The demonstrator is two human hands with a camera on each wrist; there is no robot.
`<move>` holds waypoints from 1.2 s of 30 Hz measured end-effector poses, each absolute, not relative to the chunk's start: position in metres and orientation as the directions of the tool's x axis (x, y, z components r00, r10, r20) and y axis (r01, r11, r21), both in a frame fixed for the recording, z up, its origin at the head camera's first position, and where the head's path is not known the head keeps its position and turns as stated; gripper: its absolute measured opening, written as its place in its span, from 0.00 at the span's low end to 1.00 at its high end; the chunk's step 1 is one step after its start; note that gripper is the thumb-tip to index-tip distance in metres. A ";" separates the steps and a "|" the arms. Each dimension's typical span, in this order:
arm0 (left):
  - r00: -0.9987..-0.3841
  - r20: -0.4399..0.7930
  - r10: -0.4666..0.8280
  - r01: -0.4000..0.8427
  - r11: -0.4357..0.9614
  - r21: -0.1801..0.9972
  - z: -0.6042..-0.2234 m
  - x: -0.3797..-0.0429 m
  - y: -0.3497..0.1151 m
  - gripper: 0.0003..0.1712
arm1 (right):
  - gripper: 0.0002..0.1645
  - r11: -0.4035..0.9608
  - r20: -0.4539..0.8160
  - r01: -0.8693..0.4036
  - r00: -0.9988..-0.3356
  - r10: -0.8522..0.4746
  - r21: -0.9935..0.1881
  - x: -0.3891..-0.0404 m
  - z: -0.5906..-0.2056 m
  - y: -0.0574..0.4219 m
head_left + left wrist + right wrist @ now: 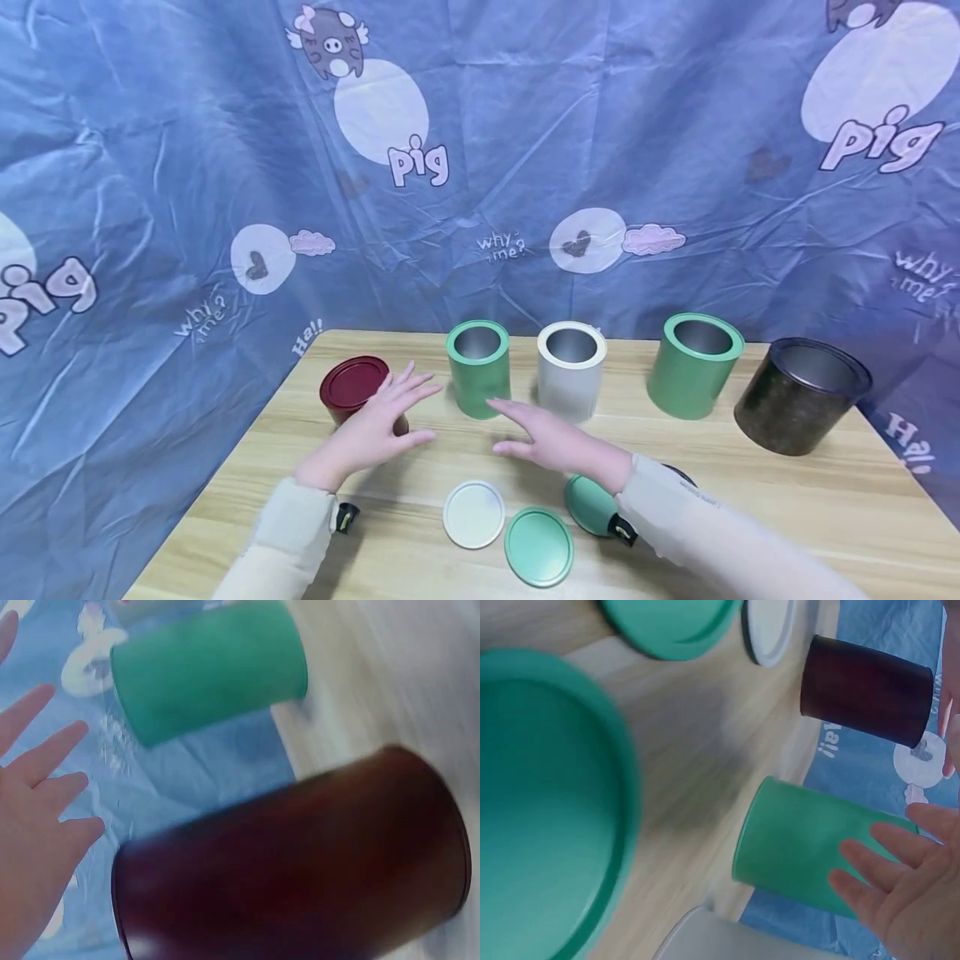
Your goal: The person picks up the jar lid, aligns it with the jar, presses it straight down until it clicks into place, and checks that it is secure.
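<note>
Red can (356,385): upright, long axis vertical, left of the left fingertips
Nearer hand: left hand (372,423), fingers spread, gripping nothing
Green can (480,385): upright, beyond the gap between both hands' fingertips (contact with the right ones unclear)
Right hand (551,440): fingers spread, gripping nothing
White lid (474,515): flat, on the person's side of the fingers

Dark red can (354,379): metal-looking, smooth, semi-gloss. Smaller green can (481,387): smooth satin coating, grey metallic interior. White can (568,390): smooth, satin, grey metallic interior. Larger green can (686,385): smooth, satin. Blackish can (783,412): metal-looking, mottled, low sheen. White lid (474,515), green lids (539,547): smooth, satin; plastic or coated metal, indeterminate. Bench (405,550): pale wood grain, smooth. Backdrop (480,196): creased printed cloth, slight sheen. Sleeves (288,533): matt cloth.
</note>
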State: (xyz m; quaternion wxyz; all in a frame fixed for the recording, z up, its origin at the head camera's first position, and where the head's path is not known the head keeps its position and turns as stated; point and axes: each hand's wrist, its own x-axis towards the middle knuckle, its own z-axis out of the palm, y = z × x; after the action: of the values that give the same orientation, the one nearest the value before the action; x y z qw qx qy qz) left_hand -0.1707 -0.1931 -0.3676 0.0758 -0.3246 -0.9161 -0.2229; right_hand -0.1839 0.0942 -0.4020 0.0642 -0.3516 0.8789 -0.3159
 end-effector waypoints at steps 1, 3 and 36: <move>-0.775 0.281 0.566 0.632 0.691 0.350 -0.369 -0.170 -0.189 0.36 | 0.42 0.558 0.110 -0.582 -0.744 -0.659 -0.592 -0.183 -0.403 0.097; -0.774 0.269 0.573 0.634 0.698 0.333 -0.373 -0.169 -0.182 0.37 | 0.42 0.566 0.110 -0.589 -0.743 -0.661 -0.577 -0.181 -0.406 0.102; -0.695 0.048 0.718 0.716 0.683 0.144 -0.432 -0.137 -0.117 0.38 | 0.42 0.590 0.085 -0.676 -0.686 -0.723 -0.441 -0.130 -0.431 0.158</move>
State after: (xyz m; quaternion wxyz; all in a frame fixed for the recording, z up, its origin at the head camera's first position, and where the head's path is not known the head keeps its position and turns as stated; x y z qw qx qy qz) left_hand -0.1368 -0.1169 -0.4317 -0.0063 -0.3907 -0.9174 -0.0759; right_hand -0.1303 0.1582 -0.4309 0.0515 -0.3929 0.8901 -0.2252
